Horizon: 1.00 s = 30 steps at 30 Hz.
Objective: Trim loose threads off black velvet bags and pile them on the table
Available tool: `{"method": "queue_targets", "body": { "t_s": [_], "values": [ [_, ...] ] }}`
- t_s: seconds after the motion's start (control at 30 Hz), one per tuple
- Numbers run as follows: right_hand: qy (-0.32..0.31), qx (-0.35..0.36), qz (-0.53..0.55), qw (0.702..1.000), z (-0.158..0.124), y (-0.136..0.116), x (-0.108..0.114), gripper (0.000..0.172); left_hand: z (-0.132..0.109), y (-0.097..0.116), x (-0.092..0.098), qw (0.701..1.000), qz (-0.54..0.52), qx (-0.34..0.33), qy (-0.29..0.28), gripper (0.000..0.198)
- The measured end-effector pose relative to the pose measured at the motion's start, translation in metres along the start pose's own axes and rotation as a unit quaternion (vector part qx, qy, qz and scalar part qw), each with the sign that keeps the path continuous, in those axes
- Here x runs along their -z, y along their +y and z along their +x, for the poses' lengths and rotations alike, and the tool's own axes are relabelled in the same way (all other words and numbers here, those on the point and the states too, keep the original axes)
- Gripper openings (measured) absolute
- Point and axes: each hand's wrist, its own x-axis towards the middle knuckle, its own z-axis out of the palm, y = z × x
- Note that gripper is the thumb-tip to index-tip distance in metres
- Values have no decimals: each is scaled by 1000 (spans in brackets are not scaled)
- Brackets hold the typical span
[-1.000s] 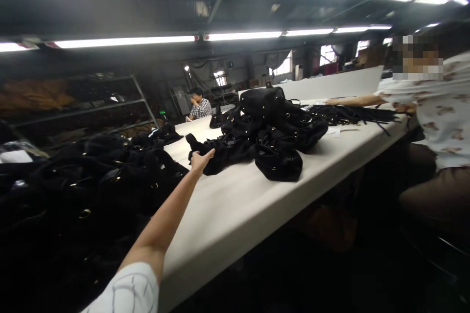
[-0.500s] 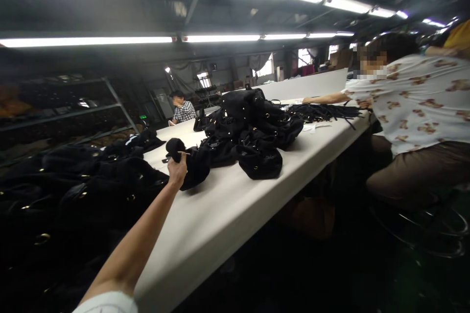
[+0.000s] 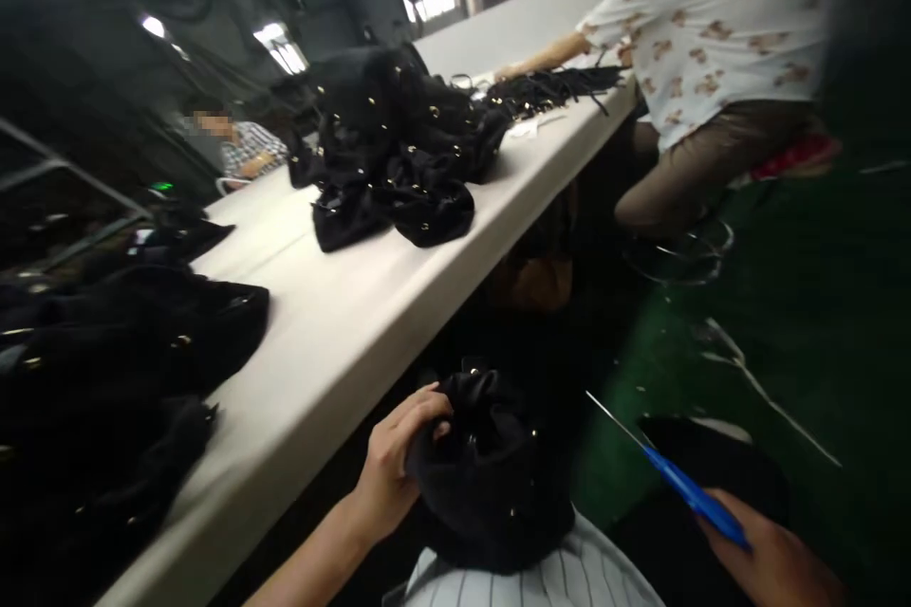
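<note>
The black bag [image 3: 491, 503] has come off the table [image 3: 334, 322] and now sits at the wearer's lap, against a striped garment [image 3: 604, 569]. The left hand [image 3: 395, 455] grips its rim, thumb and fingers curled over the edge. The right hand [image 3: 765, 545], blurred, is closed around a blue-handled tool [image 3: 694, 493] with a thin metal shaft, perhaps an awl, apart from the bag. More black bags [image 3: 384, 133] lie piled on the table.

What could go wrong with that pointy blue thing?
The right hand holds the blue tool with its thin tip bare, near the black bag, so it might snag the bag. It could also poke the left hand, which grips the bag, if the hands come together.
</note>
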Motion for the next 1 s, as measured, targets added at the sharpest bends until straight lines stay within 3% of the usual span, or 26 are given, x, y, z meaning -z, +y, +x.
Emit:
{"method": "queue_targets", "body": {
  "t_s": [0.1,0.17,0.23,0.33,0.43,0.63,0.8,0.83,0.93,1.0],
  "values": [
    [-6,-60,24,998,-23,3,16,32,-25,0,-49,995,-13,-61,-72,32],
    [11,-68,40,997,-35,-4,28,35,-41,-2,-70,992,-19,-88,-84,36],
    [25,-63,65,996,-43,-14,36,34,-55,-7,-82,994,-33,-71,-75,36],
    [46,-34,91,994,-45,-34,39,28,-72,-20,-88,997,-55,0,-62,28],
    [45,9,95,994,-35,-54,34,24,-86,-34,-88,990,-82,60,-94,23],
    [-8,69,16,997,-10,-76,24,30,-102,-50,-83,970,-109,163,-142,55],
    [-42,68,-64,995,-10,-61,23,27,-94,-59,-86,957,-110,195,-184,97],
    [-46,56,-77,994,-12,-57,24,26,-92,-62,-89,959,-99,197,-181,97],
    [-70,31,-83,994,-22,-49,31,25,-87,-74,-104,967,-69,188,-155,55],
    [-93,29,-67,993,-32,-50,37,25,-82,-83,-115,968,-63,218,-103,27]
  ]
}}
